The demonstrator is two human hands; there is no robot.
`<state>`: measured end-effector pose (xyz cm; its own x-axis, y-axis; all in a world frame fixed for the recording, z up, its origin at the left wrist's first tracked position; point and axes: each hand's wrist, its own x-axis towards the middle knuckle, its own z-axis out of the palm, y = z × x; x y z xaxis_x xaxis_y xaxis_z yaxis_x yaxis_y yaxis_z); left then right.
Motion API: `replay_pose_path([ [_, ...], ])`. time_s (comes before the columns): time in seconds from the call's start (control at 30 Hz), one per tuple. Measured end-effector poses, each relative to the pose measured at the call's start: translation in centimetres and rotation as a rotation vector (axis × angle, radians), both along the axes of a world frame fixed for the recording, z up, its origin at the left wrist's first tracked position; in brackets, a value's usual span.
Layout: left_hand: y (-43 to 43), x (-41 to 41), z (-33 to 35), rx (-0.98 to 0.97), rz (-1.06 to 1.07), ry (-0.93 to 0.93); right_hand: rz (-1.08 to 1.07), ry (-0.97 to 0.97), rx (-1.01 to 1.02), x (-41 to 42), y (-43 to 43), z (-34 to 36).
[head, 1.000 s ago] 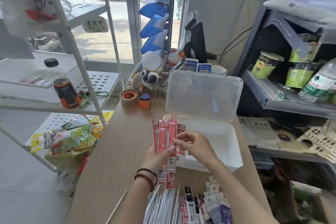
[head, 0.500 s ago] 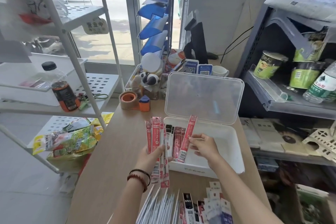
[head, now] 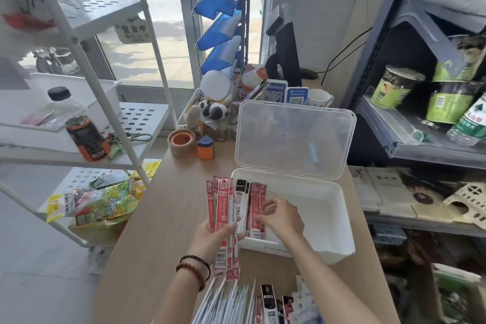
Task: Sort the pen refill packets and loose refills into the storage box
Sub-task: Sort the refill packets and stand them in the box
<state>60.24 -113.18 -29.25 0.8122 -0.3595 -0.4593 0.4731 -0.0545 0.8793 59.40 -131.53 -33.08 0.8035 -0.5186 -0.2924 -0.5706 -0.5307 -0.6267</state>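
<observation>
Left hand (head: 214, 238): thumb and fingers clamped round fan of red refill packets (head: 223, 216), held upright just outside left wall of storage box (head: 334, 250).
Right hand (head: 282, 219): curled fingertips pinch boxed packets (head: 256, 204) standing at box's left end; forearm crosses box's near rim.
Loose refills (head: 231, 302): piled on near side of box.
Lid (head: 292, 139): open, upright at box's far edge.

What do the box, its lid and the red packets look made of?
Box: likely matte white plastic, opaque moulded walls. Lid: frosted translucent plastic; shapes behind show dimly. Red packets: probably glossy printed film, thin and shiny.
</observation>
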Motion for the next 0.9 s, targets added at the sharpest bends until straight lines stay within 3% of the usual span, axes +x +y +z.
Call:
replay_pose_path([
  [0.27,0.4,0.0,-0.3,-0.025,-0.016,0.090,0.099,0.053,-0.166,0.1,0.6,-0.3],
  [0.43,0.6,0.2,0.3,0.022,-0.043,0.070,0.070,-0.298,0.138,-2.0,0.7,1.8],
  [0.6,0.7,-0.7,1.1,0.113,-0.103,-0.032,0.252,-0.287,0.337,-5.0,1.4,3.6],
  [0.9,-0.1,-0.9,2.0,0.151,-0.144,-0.164,0.205,-0.338,0.501,-5.4,2.0,4.1],
])
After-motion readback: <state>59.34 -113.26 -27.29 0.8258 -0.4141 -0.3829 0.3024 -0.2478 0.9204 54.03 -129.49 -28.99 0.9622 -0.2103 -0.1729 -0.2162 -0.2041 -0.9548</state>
